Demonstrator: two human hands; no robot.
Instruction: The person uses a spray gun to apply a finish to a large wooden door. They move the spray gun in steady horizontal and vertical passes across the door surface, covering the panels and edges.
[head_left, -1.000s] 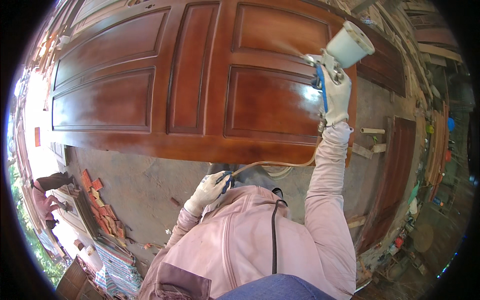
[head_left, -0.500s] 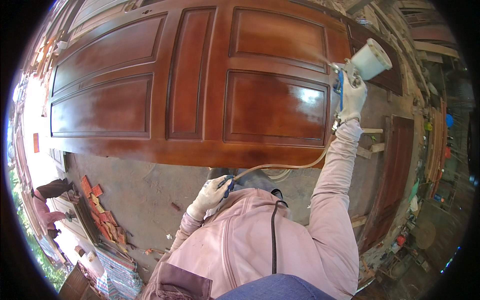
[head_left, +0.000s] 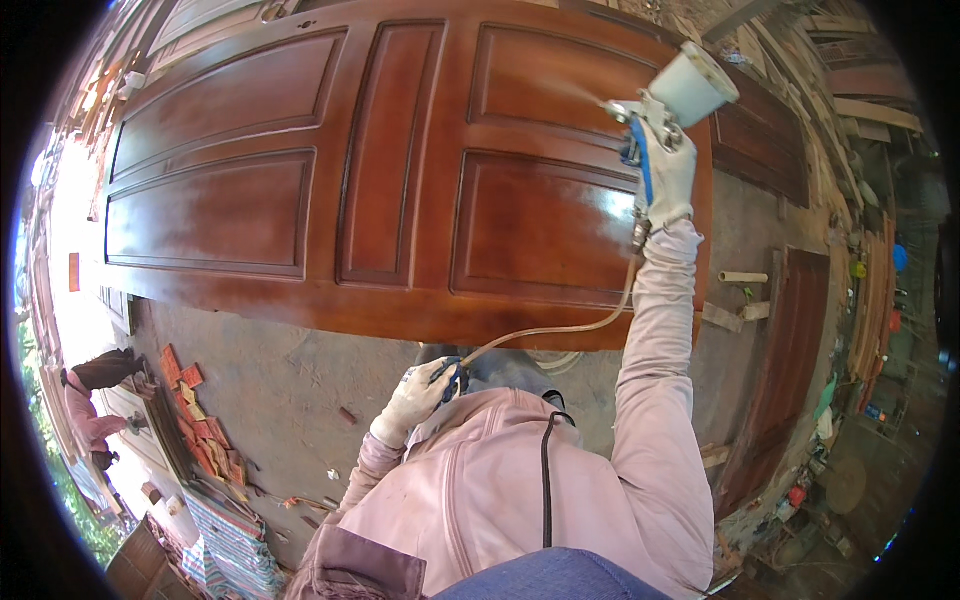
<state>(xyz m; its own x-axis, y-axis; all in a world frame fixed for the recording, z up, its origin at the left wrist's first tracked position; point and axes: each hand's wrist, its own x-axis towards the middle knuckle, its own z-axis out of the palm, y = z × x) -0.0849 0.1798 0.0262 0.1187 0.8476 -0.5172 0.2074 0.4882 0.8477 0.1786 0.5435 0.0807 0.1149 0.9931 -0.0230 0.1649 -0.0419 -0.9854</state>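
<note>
A glossy reddish-brown panelled wooden door [head_left: 400,290] lies flat in front of me. Above its right part my right hand [head_left: 668,175], in a white glove, is closed round a spray gun [head_left: 645,120] with a white paint cup [head_left: 692,85] on top. A fine mist leaves the nozzle toward the left, over the upper right panel. From the gun's handle a pale hose [head_left: 545,331] runs down to my left hand [head_left: 415,396]. That gloved hand is closed round the hose near my waist, beside the door's near edge.
Another dark door panel [head_left: 775,380] leans at the right, near short wood offcuts [head_left: 722,318]. Red and orange pieces [head_left: 200,415] lie on the floor at left, beside a striped sack [head_left: 235,550]. Another person [head_left: 90,410] is at work at far left.
My right hand has moved left with the spray gun, further over the door's upper right panel. The mist has shifted left with it. My left hand stays on the hose.
</note>
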